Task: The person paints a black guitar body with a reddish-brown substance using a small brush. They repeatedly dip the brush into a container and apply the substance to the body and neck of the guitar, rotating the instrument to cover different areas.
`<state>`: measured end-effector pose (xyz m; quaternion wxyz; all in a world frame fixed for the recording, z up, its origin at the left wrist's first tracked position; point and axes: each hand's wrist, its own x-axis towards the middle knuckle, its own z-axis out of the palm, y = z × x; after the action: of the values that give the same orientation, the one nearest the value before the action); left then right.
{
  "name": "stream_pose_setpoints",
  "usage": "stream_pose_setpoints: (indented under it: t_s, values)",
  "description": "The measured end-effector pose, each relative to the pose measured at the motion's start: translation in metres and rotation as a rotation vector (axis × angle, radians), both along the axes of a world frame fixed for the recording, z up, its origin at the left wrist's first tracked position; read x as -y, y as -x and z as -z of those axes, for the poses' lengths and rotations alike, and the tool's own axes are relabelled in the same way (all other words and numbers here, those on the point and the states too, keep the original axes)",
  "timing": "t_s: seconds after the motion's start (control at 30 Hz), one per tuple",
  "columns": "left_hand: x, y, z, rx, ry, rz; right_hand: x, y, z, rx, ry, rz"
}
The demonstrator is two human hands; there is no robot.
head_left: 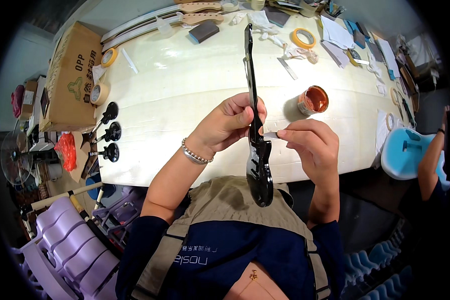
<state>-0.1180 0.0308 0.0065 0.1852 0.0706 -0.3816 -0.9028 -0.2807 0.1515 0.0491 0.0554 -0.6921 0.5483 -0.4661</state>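
My left hand (pixel 225 125) grips the neck of a small glossy black guitar (pixel 259 175), held upright in the picture with its body toward me. Near the joint of neck and body, at my fingers, is an orange patch (pixel 260 131). My right hand (pixel 312 152) pinches a thin grey blade (pixel 272 135), whose tip is at that patch. An open can of reddish-brown paste (pixel 312 100) stands on the pale worktable (pixel 165 90), beyond my right hand.
At left are a cardboard box (pixel 67 75), tape rolls, several small black guitars (pixel 112 131) and purple molded pieces (pixel 70 230). Along the back lie wooden necks, sanding blocks and papers. At right, a co-worker's arm (pixel 427 165) is beside a light blue guitar body (pixel 400 152).
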Motion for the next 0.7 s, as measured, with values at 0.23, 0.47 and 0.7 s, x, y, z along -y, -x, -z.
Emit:
stream_pose_setpoints:
  t_s: [0.23,0.47,0.7]
  values:
    - [0.001,0.0,-0.009,0.039,0.112,-0.006,0.004,0.003,-0.011,-0.223,0.086,0.067]
    - [0.002,0.001,-0.005,0.051,0.099,0.012,0.002,0.009,-0.011,-0.267,0.072,-0.01]
    - [0.003,0.003,-0.008,0.028,0.103,0.025,-0.005,0.011,-0.013,0.14,-0.128,-0.019]
